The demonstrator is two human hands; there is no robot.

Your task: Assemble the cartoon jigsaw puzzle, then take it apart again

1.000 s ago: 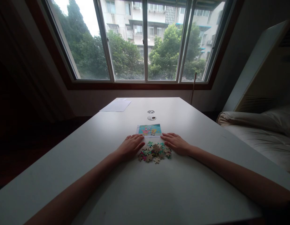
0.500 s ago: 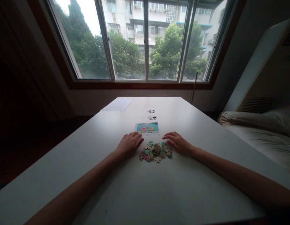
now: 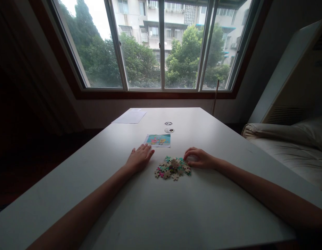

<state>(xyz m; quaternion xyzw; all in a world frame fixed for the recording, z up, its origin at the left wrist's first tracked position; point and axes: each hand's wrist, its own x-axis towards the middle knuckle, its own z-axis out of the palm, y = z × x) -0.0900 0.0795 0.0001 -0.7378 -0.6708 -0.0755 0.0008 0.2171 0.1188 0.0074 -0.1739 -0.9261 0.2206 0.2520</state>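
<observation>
A heap of small jigsaw puzzle pieces (image 3: 172, 168) lies in the middle of the white table, mostly pale backs with some green and pink showing. My left hand (image 3: 139, 158) rests flat, fingers outstretched, left of the heap. Its fingertips touch the lower left corner of a small colour picture (image 3: 158, 140), which shows cartoon figures on a turquoise ground. At the heap's right edge, my right hand (image 3: 199, 159) has its index finger and thumb curled into a pinch on a puzzle piece, which the fingers largely cover.
Two small round items (image 3: 169, 130) lie beyond the picture. A white sheet of paper (image 3: 129, 116) is at the table's far left corner. The white table (image 3: 155, 211) reaches toward a window. A padded seat (image 3: 288, 142) stands to the right.
The picture has slid left and slightly away with my left hand, uncovering the space behind the heap. My right hand's fingers have curled down to the heap's right edge.
</observation>
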